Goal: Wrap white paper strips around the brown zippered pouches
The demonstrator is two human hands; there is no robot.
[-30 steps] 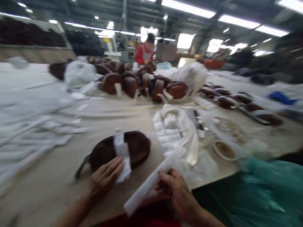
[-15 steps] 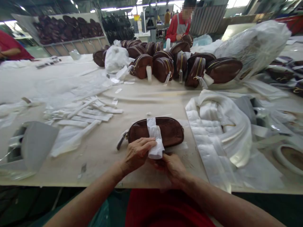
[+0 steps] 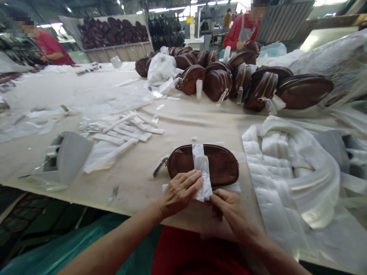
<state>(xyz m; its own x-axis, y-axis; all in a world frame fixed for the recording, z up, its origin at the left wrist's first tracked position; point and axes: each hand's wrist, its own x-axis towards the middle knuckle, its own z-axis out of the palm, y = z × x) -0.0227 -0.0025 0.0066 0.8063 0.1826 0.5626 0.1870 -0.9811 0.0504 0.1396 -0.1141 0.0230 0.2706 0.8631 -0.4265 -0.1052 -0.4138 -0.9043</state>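
A dark brown leather pouch (image 3: 220,164) with a zipper lies on the table in front of me, its wrapped zipper pull at the left end. Across its middle runs a white wrapping strip (image 3: 202,168), which hangs over the near side. My left hand (image 3: 182,189) presses on that strip with fingers stretched out flat. At the strip's lower right corner, my right hand (image 3: 226,204) has its fingers curled and pinched against the edge; the fingertips are partly hidden.
Many brown pouches (image 3: 218,84) stand across the far side. Cut white strips (image 3: 123,131) and a grey tape dispenser (image 3: 67,160) lie to the left. White foam wrapping (image 3: 275,179) is piled at right. Two co-workers in red, one (image 3: 241,30) opposite, work beyond the table.
My view has turned left, so the scene sits further right. The strip's near end, rolled before, now lies flatter under my left hand. My right hand has moved slightly right of the strip.
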